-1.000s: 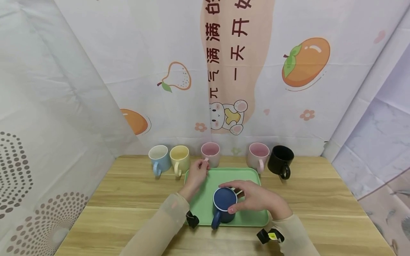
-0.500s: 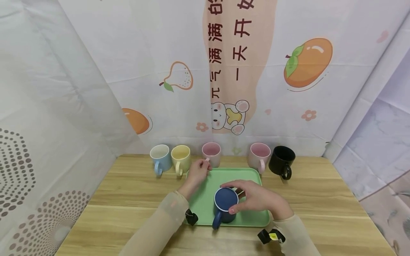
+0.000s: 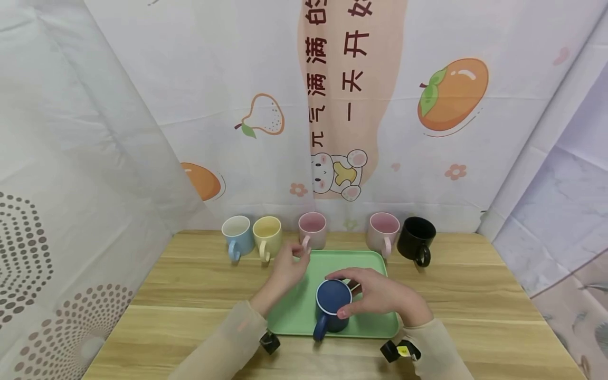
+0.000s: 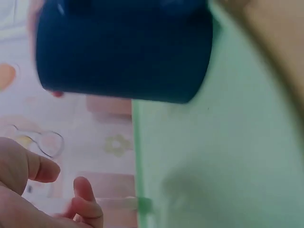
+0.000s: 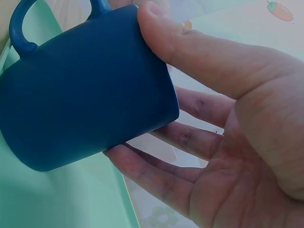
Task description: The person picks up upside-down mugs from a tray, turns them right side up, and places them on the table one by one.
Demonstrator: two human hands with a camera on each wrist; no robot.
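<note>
A dark blue mug (image 3: 332, 303) is at the front middle of the green tray (image 3: 366, 258), its handle toward the person. The right hand (image 3: 380, 295) grips it near the rim from the right, thumb at the front and fingers behind. In the right wrist view the thumb and fingertips touch the mug (image 5: 95, 90). My left hand (image 3: 287, 269) hovers over the tray's far left corner, just in front of the handle of a pink mug (image 3: 312, 227). Its thumb and fingers (image 4: 85, 204) stand apart with nothing between them.
Along the back edge of the wooden table (image 3: 190, 295) stand a light blue mug (image 3: 239, 237), a yellow mug (image 3: 268, 237), a second pink mug (image 3: 382, 232) and a black mug (image 3: 416, 237). A printed curtain (image 3: 266, 174) hangs right behind them.
My left hand has let go of the pink mug's handle and drawn back slightly toward the person. The right hand and blue mug have stayed in place.
</note>
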